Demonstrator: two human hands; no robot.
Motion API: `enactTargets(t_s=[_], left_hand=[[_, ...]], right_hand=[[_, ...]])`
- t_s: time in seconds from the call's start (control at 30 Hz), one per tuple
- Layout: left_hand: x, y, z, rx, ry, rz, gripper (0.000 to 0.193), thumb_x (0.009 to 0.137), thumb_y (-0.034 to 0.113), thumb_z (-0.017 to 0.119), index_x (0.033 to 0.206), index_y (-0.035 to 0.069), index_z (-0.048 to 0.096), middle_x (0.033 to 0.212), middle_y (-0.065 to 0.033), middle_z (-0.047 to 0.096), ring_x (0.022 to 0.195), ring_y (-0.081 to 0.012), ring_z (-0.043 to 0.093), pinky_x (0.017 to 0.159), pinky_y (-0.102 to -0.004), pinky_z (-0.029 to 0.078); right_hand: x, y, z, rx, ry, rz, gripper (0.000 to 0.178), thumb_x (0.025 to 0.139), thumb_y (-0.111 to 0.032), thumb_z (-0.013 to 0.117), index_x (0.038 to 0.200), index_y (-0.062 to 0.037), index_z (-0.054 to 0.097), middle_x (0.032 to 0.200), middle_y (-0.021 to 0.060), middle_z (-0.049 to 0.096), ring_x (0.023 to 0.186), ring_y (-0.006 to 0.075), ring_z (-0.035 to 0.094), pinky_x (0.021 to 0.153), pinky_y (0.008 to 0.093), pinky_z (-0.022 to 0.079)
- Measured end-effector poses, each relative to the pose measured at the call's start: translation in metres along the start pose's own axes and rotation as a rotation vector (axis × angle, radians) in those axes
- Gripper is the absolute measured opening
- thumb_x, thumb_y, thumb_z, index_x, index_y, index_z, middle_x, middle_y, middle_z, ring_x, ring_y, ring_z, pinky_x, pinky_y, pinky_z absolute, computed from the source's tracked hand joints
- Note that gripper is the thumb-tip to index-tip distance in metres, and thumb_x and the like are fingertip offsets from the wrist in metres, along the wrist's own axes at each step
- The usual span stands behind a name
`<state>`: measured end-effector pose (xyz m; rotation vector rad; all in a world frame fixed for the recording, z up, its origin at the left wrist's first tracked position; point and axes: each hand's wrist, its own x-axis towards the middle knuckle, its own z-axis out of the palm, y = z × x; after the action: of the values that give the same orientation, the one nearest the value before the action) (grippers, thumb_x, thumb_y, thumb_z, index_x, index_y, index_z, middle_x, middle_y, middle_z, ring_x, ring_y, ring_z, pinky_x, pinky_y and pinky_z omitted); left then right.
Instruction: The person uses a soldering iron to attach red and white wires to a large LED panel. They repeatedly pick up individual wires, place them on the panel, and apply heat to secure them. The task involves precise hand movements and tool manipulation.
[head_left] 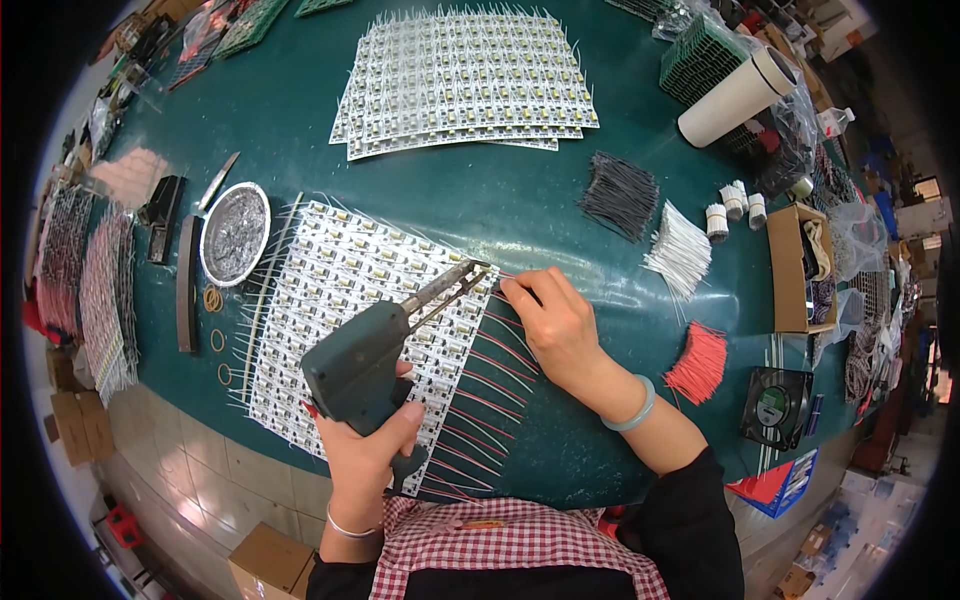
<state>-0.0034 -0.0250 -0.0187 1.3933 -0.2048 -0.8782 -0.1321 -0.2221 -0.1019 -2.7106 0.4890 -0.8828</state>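
My left hand is wrapped round the grip of a dark green soldering gun. The gun's metal tip reaches the far right corner of a white circuit board panel, which carries rows of small components. At that same corner, the fingers of my right hand pinch a thin wire, mostly hidden by the fingertips. Red and white wires stick out along the panel's right edge, below my right hand. A pale strip with dark wires runs beside its left edge.
Stacked circuit panels lie at the far side. Bundles of black wires, white wires and red wires are on the right, near a tumbler and a cardboard box. A round bowl stands left.
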Motion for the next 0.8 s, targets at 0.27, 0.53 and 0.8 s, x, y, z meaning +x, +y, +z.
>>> enactTargets(t_s=[0.27, 0.53, 0.8], left_hand=[[-0.008, -0.013, -0.013, -0.027, 0.000, 0.049, 0.050, 0.084, -0.002, 0.068, 0.131, -0.007, 0.050, 0.115, -0.0181, 0.063, 0.064, -0.0148, 0.061, 0.051, -0.0265, 0.048], [-0.022, -0.032, -0.022, 0.419, -0.021, 0.104, 0.037, 0.081, 0.000, 0.074, 0.115, -0.004, 0.063, 0.096, -0.0106, 0.069, 0.069, -0.0122, 0.063, 0.055, -0.0238, 0.050], [-0.019, -0.031, -0.010, 0.509, -0.016, 0.239, 0.017, 0.081, 0.002, 0.075, 0.096, -0.004, 0.069, 0.081, -0.0027, 0.068, 0.070, -0.0047, 0.057, 0.061, -0.0222, 0.045]], right_hand=[[0.003, -0.008, -0.008, -0.020, 0.089, -0.057, 0.028, 0.070, 0.000, 0.065, 0.098, 0.0039, 0.065, 0.089, 0.0096, 0.060, 0.079, 0.0241, 0.059, 0.064, 0.0334, 0.050], [-0.006, -0.018, -0.005, 0.091, 0.031, -0.034, 0.035, 0.068, 0.007, 0.066, 0.102, 0.0041, 0.066, 0.087, 0.0110, 0.062, 0.072, 0.0258, 0.059, 0.061, 0.0345, 0.050], [-0.009, -0.015, -0.001, 0.033, -0.013, -0.031, 0.029, 0.070, 0.001, 0.065, 0.099, 0.0043, 0.065, 0.089, 0.0097, 0.060, 0.077, 0.0229, 0.060, 0.063, 0.0315, 0.051]])
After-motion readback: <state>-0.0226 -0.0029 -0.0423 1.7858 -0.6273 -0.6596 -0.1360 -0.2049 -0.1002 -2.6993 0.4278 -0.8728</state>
